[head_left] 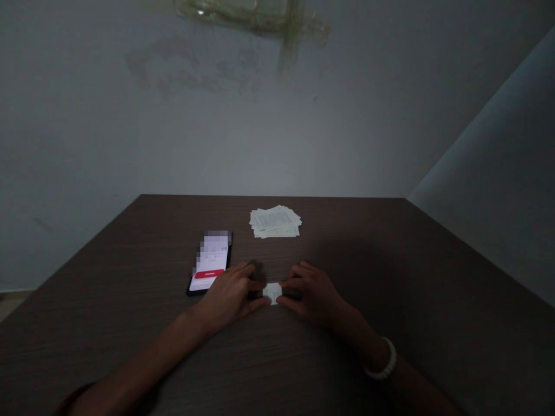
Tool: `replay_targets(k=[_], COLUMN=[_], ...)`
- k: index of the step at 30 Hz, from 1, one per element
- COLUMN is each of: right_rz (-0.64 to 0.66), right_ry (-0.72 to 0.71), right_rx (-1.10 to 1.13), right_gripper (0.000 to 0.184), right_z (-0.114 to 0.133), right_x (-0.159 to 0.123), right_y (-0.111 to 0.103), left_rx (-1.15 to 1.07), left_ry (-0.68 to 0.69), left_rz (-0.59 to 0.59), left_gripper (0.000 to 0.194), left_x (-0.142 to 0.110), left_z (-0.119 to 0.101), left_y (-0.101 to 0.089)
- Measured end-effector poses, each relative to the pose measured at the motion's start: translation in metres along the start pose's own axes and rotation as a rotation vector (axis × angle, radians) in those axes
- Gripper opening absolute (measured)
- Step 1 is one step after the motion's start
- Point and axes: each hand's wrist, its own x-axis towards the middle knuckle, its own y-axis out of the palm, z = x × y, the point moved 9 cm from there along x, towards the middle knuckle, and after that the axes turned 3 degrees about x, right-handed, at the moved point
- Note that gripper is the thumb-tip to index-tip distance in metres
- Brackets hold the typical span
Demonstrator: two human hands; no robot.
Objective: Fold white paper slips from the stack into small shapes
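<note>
Head view: below frame centre, a likely light, creasable paper slip (pixel 273 293) is being pinched at opposite edges, probably its best hold, by nearly closed left hand (pixel 234 292) and right hand (pixel 313 293).

The left hand (pixel 229 292) and right hand (pixel 316 293) hold a white paper (pixel 273 293) between their fingers (pixel 256 285), with a phone (pixel 210 261) beside the left fingers and stacked papers (pixel 275 221) beyond both.

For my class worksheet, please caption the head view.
Left hand and right hand hold a small white paper near a phone and paper pile.
</note>
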Motion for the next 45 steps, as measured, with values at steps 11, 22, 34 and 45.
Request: replay_targets(k=[11, 22, 34, 45], right_rz=[0.037, 0.016, 0.088, 0.037], right_ry=[-0.029, 0.059, 0.021, -0.011], right_rx=[-0.09, -0.046, 0.048, 0.089], right_gripper=[0.016, 0.015, 0.023, 0.03], right_z=[0.011, -0.002, -0.003, 0.002], right_x=[0.002, 0.009, 0.006, 0.006], right_y=[-0.004, 0.001, -0.001, -0.004], left_rx=[-0.016, 0.011, 0.002, -0.035], left_ry=[-0.015, -0.012, 0.011, -0.022], left_rz=[0.008, 0.005, -0.006, -0.038], left_gripper=[0.027, 0.029, 0.026, 0.02], left_x=[0.001, -0.001, 0.0, 0.003], left_z=[0.001, -0.001, -0.004, 0.003], left_y=[0.001, 0.001, -0.002, 0.001])
